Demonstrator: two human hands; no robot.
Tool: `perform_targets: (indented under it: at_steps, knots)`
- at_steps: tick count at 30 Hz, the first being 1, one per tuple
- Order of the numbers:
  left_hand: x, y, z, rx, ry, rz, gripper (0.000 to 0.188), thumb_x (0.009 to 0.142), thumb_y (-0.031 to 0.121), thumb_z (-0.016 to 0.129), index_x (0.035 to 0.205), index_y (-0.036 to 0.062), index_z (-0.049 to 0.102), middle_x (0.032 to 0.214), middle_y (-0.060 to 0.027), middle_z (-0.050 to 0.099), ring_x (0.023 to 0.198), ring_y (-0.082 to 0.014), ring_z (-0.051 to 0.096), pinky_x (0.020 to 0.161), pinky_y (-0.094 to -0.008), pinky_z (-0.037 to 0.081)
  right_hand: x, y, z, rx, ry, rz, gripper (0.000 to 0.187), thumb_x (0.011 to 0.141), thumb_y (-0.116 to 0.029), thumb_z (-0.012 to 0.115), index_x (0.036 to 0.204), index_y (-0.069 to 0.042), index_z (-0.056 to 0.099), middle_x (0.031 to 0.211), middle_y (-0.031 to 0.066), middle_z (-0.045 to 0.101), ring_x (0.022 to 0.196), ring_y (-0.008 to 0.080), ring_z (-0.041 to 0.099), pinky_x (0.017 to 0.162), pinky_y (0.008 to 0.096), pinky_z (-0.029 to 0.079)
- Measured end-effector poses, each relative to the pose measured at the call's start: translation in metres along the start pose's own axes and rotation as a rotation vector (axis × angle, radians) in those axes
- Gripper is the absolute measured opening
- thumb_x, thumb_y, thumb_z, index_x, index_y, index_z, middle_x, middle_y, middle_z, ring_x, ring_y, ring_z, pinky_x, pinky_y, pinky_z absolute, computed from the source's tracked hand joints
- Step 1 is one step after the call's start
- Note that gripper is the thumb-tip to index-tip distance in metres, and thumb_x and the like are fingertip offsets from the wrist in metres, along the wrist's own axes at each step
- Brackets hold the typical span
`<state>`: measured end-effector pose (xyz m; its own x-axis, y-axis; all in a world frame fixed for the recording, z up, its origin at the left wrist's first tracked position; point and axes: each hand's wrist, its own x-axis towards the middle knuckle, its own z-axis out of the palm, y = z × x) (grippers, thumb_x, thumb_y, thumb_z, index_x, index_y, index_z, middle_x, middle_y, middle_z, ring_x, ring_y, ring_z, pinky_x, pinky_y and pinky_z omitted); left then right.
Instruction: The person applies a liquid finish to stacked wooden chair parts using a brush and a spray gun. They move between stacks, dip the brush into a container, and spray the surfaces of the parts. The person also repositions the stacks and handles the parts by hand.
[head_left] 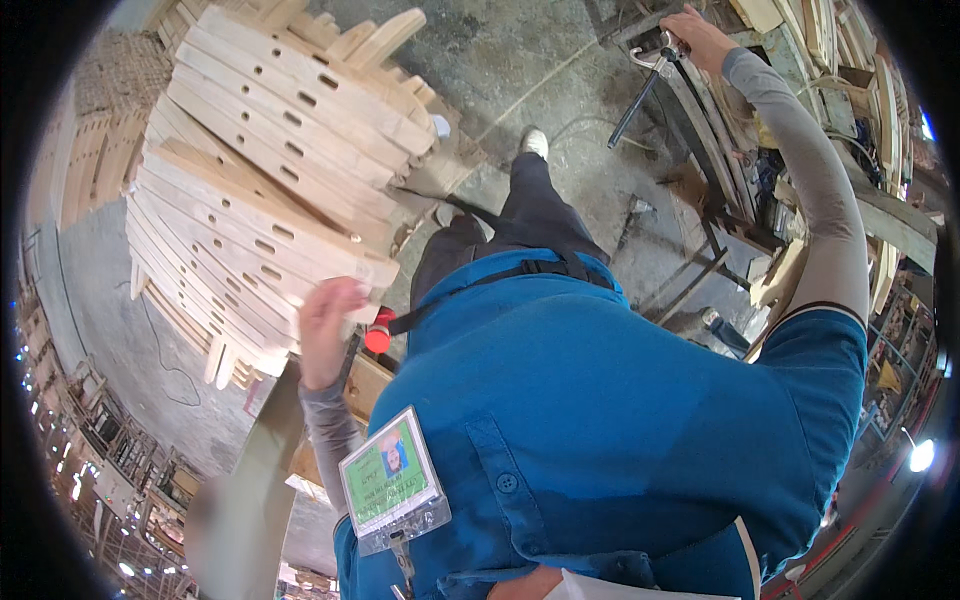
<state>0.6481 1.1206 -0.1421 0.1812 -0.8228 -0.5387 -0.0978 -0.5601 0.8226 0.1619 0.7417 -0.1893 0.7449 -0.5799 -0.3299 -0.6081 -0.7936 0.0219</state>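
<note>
At the far right, my right hand (697, 38) closes over the silver metal head of a tool with a long black handle (634, 108). The tool has a curved hook-like part on one side, and its exact kind is unclear. My left hand (328, 325) is raised beside the near end of a big stack of pale wooden slats (285, 130), its fingers smeared by motion. Those slats are slightly curved, with round and oblong holes. Just right of the left hand is a bright red round-ended object (378, 332), close to my black belt strap.
A wooden bench or rack (700, 130) with curved pieces stands at the right, more timber (885, 110) behind it. Another slat stack (95, 165) is at the far left. A dark cable (165, 350) lies on the concrete floor (200, 400). My shoe (534, 143) is between stack and bench.
</note>
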Motion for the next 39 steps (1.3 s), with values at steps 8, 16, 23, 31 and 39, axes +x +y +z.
perform_targets:
  at_steps: [8,16,23,31,39]
  knots:
    - [0.135,0.067,0.243,0.140,-0.629,0.061,0.027,0.084,0.021,0.054,0.102,0.0013,0.059,0.091,-0.0071,0.061,0.089,-0.0140,0.054,0.080,-0.0238,0.040,-0.020,0.073,0.011,0.489,0.218,0.081,0.038,0.060,0.007,0.053,0.095,-0.005,0.052,0.094,0.0129,0.055,0.093,0.0313,0.051,0.084,0.0374,0.038]
    - [0.291,0.043,0.351,1.064,-0.562,-0.038,0.036,0.078,0.034,0.051,0.090,0.0021,0.063,0.088,-0.0182,0.061,0.084,-0.0334,0.058,0.077,-0.0383,0.045,-0.027,0.148,0.091,0.012,0.143,0.291,0.012,0.068,-0.014,0.056,0.080,-0.013,0.058,0.077,0.0015,0.059,0.083,0.0184,0.055,0.082,0.0468,0.034]
    - [0.334,0.090,0.365,1.019,-0.569,-0.069,0.047,0.082,0.037,0.044,0.114,0.0027,0.052,0.115,-0.0167,0.052,0.108,-0.0310,0.047,0.092,-0.0351,0.036,-0.023,0.203,0.101,0.074,0.182,0.420,0.011,0.073,-0.021,0.054,0.079,-0.014,0.058,0.076,0.0023,0.059,0.081,0.0196,0.056,0.080,0.0523,0.033]
    - [0.399,0.128,0.314,0.665,-0.420,-0.117,0.046,0.084,0.034,0.046,0.114,-0.0002,0.051,0.116,-0.0162,0.052,0.111,-0.0266,0.047,0.094,-0.0312,0.034,0.014,0.239,0.128,-0.143,-0.150,0.355,0.017,0.075,-0.020,0.050,0.084,-0.012,0.062,0.080,0.0038,0.061,0.082,0.0226,0.056,0.087,0.0591,0.027]
    - [0.498,0.184,0.241,0.769,-0.338,-0.143,0.043,0.083,0.040,0.038,0.104,0.0077,0.057,0.106,-0.0176,0.056,0.101,-0.0319,0.052,0.088,-0.0354,0.038,0.154,0.247,0.098,0.047,-0.444,0.589,0.023,0.080,-0.023,0.047,0.092,-0.012,0.064,0.092,0.0049,0.063,0.088,0.0252,0.057,0.083,0.0641,0.025]
